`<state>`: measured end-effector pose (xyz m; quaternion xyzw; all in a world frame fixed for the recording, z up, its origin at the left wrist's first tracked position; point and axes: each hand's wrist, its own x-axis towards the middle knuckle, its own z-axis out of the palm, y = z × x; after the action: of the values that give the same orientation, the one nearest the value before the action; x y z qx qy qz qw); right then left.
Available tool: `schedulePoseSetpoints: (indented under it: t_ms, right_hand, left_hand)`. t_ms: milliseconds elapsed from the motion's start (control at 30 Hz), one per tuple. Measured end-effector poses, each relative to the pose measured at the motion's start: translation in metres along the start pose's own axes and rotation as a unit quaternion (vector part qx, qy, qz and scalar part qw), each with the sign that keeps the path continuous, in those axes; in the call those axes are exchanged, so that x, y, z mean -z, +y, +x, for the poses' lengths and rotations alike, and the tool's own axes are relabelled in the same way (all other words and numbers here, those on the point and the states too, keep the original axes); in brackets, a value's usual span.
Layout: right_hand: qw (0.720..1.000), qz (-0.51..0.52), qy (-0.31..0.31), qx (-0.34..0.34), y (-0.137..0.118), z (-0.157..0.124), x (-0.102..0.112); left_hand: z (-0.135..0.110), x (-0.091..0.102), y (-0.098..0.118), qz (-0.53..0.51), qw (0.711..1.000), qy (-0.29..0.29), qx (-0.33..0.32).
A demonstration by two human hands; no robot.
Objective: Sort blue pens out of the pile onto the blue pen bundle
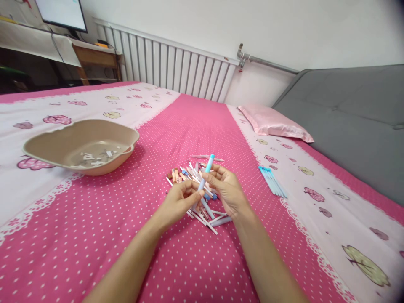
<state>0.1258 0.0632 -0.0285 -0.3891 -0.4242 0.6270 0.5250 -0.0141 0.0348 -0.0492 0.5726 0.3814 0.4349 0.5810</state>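
Both my hands hold one blue pen [206, 170] above a heap of pens [197, 191] on the pink dotted bedspread [132, 235]. My left hand [178, 202] pinches the pen's lower end. My right hand [225, 187] grips its middle, with the blue cap sticking up past the fingers. The heap mixes white, blue and orange pens and lies right under my hands.
A beige shallow basin [78, 145] with small white scraps inside sits at the left. A row of blue pens [273, 181] lies to the right. A pink pillow [273, 122], a grey headboard [353, 113] and a white radiator [170, 69] lie beyond.
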Motion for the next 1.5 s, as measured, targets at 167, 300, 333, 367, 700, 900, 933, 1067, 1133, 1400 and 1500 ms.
schedulePoseSetpoints:
  t_ms: [167,300,333,367,700,900,933,1067,1133,1400,1500]
  right_hand:
    - [0.999,-0.043,-0.019,0.024,0.001,-0.0023,-0.0014]
    - [0.998,-0.06,-0.023,0.028,0.0009,-0.0024,-0.0021]
    - [0.998,-0.054,-0.025,0.027,0.0006,-0.0023,-0.0021]
    - [0.998,-0.045,-0.027,0.024,0.0,-0.0023,-0.002]
    - [0.995,0.04,-0.084,-0.019,-0.0016,-0.0004,0.0018]
    - [0.998,0.025,-0.055,-0.022,0.0006,0.0006,0.003]
    - [0.998,0.022,-0.05,-0.022,0.0005,0.0006,0.0028]
    - [0.999,0.018,-0.035,-0.02,0.0004,0.0011,0.0019]
    - [0.999,0.015,-0.03,-0.017,0.0008,0.0013,0.0018]
    - [0.999,0.015,-0.041,-0.024,-0.0008,-0.0022,-0.0002]
    - [0.997,0.039,-0.062,-0.023,-0.0033,-0.0036,-0.0012]
  left_hand:
    - [0.0005,-0.0008,-0.0034,0.043,0.998,0.036,0.001]
    - [0.0003,-0.0001,-0.0034,0.02,1.0,0.023,-0.003]
    - [0.0002,0.0002,-0.0028,0.011,1.0,0.017,-0.006]
    - [0.0,0.0004,-0.002,0.004,1.0,0.013,-0.007]
    - [-0.0023,0.0014,0.0005,-0.033,0.999,0.0,0.004]
    - [-0.0028,0.0011,0.0008,-0.026,1.0,-0.003,0.012]
    - [-0.0028,0.0008,0.0014,-0.024,1.0,-0.001,0.01]
    - [-0.0022,-0.001,0.0036,-0.017,1.0,0.006,0.007]
    - [-0.0014,-0.0015,0.0032,-0.014,1.0,0.003,0.005]
    - [-0.0004,0.0,-0.0022,-0.016,1.0,-0.009,0.0]
    - [-0.0018,0.0,0.0008,-0.033,0.999,0.001,0.006]
